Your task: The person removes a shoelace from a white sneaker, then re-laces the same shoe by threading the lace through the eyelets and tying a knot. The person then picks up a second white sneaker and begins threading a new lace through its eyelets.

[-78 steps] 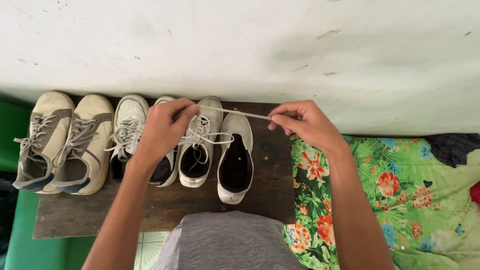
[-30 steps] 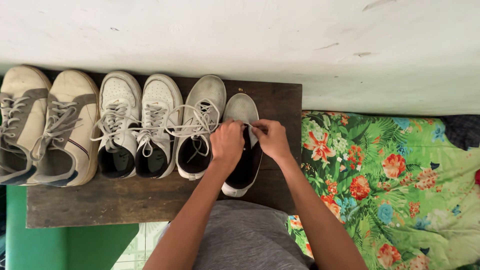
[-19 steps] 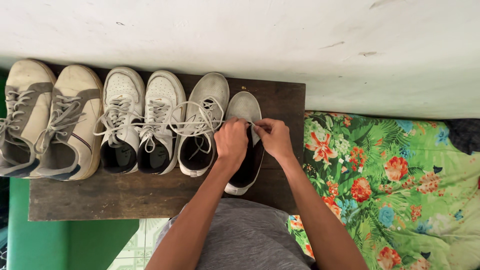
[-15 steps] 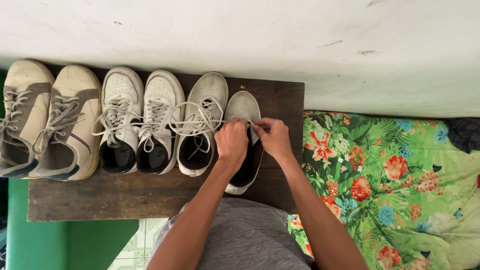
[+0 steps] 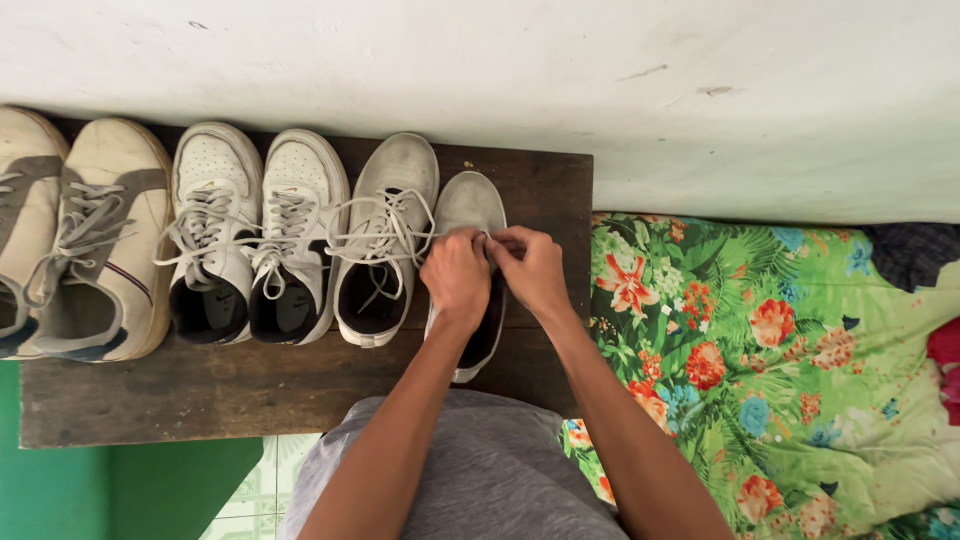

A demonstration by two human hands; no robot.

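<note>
Nearest, grey knit shirt. On the rough dark wooden bench, left hand and right hand pinch a thin pale lace over the grey fabric sneaker, rightmost on that bench. Beyond, chalky white wall.

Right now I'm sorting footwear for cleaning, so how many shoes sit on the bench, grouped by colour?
Beige shoes with grey panels: 2
White sneakers: 2
Grey sneakers: 2, one of them under both hands, left hand and right hand, at its lace
Total: 6 shoes on the dark wooden bench
</note>
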